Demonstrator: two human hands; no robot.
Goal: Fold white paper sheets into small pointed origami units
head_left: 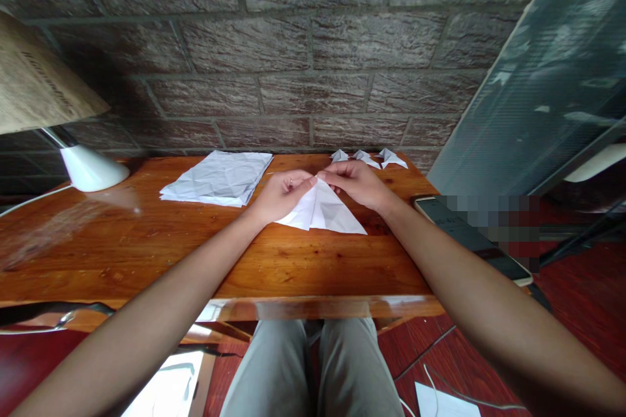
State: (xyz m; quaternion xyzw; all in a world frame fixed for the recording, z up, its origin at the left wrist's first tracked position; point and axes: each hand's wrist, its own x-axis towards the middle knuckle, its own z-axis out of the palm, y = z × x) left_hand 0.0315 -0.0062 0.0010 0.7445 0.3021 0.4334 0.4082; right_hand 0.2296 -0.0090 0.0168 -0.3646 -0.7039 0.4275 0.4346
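Note:
A folded sheet of white paper (325,208) is held just above the wooden table (313,270), its wide pleated end toward me and its narrow tip away. My left hand (283,194) pinches it near the tip, thumb on top. My right hand (357,182) is closed on the same tip from the other side, and the fingertips of both hands nearly meet there. Behind my right hand, by the wall, stand several small folded paper pieces (364,158). To the left of my left hand lies a stack of creased white paper sheets (218,177).
A lamp with a white base (92,168) and a brown shade (44,78) stands at the left. A phone (472,241) lies to the right of my right forearm. The brick wall (283,45) borders the table's back edge. Cables and paper (445,401) lie on the floor.

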